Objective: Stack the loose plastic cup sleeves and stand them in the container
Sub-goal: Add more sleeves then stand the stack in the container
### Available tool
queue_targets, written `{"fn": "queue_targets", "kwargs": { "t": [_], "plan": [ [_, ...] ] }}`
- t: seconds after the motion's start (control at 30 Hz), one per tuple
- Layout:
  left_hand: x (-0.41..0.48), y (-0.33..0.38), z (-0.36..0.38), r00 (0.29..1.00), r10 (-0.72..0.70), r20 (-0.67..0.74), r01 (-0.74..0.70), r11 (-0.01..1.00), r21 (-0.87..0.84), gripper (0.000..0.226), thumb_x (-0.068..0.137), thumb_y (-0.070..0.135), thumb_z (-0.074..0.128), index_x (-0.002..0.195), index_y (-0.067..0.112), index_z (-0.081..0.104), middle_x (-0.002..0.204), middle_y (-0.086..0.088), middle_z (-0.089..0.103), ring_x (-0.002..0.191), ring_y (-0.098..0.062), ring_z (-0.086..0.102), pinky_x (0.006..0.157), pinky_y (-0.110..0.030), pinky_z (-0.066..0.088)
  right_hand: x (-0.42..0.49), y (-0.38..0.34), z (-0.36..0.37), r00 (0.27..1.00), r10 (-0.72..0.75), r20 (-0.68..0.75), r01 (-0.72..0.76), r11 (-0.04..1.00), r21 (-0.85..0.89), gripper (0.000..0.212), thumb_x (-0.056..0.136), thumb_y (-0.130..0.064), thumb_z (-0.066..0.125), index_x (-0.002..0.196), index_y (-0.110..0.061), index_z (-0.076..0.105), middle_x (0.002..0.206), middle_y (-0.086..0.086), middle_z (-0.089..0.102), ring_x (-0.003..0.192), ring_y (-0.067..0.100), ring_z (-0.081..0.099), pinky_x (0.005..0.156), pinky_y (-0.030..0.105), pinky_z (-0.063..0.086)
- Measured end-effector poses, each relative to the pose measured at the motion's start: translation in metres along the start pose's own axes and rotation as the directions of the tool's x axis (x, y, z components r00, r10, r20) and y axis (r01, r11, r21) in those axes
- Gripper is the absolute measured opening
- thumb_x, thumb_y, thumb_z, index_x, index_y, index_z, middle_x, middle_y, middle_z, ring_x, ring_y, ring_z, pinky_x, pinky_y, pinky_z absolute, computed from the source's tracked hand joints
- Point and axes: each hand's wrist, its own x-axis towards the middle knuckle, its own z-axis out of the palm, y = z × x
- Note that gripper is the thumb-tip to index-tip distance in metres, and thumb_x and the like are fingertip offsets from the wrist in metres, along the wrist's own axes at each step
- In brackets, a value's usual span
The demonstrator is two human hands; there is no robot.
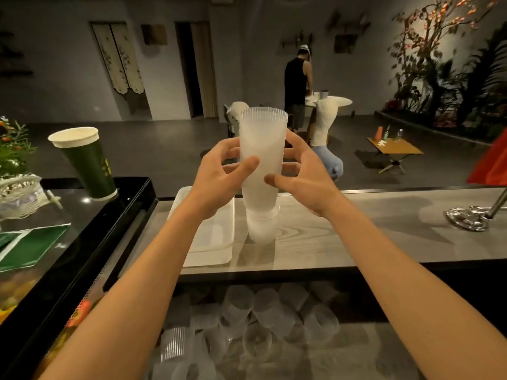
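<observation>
Lying jumbled on the lower shelf (365, 349) nearest the wearer were the loose sleeves (269, 319), a dozen at least, too clear and overlapped for an exact count. Above them, on the counter (356, 229), sat one shallow container (208, 242). Just to its right, one tall stack (260, 165) rested its foot on the counter, not yet in the container. Two hands steadied it. The left hand (219, 171) and the right hand (301, 179) each curled round its middle, thumbs in front and fingers behind, likely to keep so tall a column upright while it was pressed together. Farther left stood one green paper cup (87, 163). Across the room, one person (297, 86) bent over something.
</observation>
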Motion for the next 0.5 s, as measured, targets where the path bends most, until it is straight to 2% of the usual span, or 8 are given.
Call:
{"fn": "queue_targets", "kwargs": {
  "t": [0.23, 0.33, 0.4, 0.5],
  "plan": [
    [0.014, -0.036, 0.013, 0.997, -0.076, 0.028, 0.077, 0.996, -0.033, 0.048, 0.091, 0.036, 0.075, 0.135, 0.028, 0.055, 0.129, 0.004, 0.065, 0.108, -0.016, 0.071, 0.086, -0.043, 0.063, 0.01, 0.035, -0.001, 0.998, 0.067, 0.017, -0.066, 0.997, -0.045, 0.09, 0.079, -0.019, 0.084, 0.149, -0.045, 0.034, 0.128, -0.01, 0.061, 0.115, 0.015, 0.064, 0.095, 0.05, 0.057],
    [0.012, -0.05, 0.015, 0.992, -0.12, 0.045, 0.121, 0.993, -0.013, 0.047, 0.09, 0.035, 0.077, 0.131, 0.026, 0.056, 0.126, 0.006, 0.066, 0.11, -0.016, 0.07, 0.088, -0.04, 0.06, 0.007, 0.046, 0.001, 0.993, 0.104, 0.054, -0.099, 0.992, -0.082, 0.089, 0.081, -0.012, 0.082, 0.15, -0.041, 0.033, 0.13, -0.007, 0.059, 0.117, 0.014, 0.061, 0.095, 0.045, 0.056],
    [0.01, -0.06, 0.018, 0.987, -0.154, 0.055, 0.153, 0.988, 0.017, 0.049, 0.088, 0.035, 0.078, 0.131, 0.025, 0.055, 0.126, 0.006, 0.066, 0.113, -0.015, 0.068, 0.092, -0.041, 0.059, 0.004, 0.053, 0.004, 0.988, 0.136, 0.073, -0.128, 0.987, -0.101, 0.089, 0.081, -0.009, 0.081, 0.151, -0.039, 0.033, 0.13, -0.007, 0.058, 0.117, 0.012, 0.058, 0.096, 0.041, 0.054],
    [0.005, -0.069, 0.022, 0.979, -0.185, 0.086, 0.181, 0.982, 0.047, 0.061, 0.084, 0.036, 0.079, 0.137, 0.025, 0.052, 0.132, 0.006, 0.063, 0.121, -0.014, 0.063, 0.1, -0.042, 0.055, 0.001, 0.061, 0.004, 0.972, 0.208, 0.11, -0.194, 0.973, -0.123, 0.094, 0.08, -0.009, 0.081, 0.154, -0.037, 0.029, 0.131, -0.009, 0.056, 0.124, 0.015, 0.055, 0.103, 0.046, 0.051]
  ]
}}
